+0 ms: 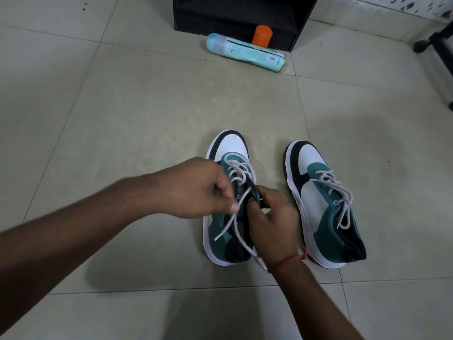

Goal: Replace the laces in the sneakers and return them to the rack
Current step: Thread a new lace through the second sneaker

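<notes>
On the tiled floor, seen from the head camera, two white, teal and black sneakers stand side by side, toes pointing away. Over the left sneaker the left hand has its fingers curled, pinching the grey lace, while the right hand grips the tongue (a red thread circles that wrist). Beside it, the right sneaker stands laced and untouched. Farther off, a pale blue bottle lies before a black rack, its label print too small to read, with an orange cylinder just behind it.

open floor left of both sneakers — bottle far ahead.
</notes>
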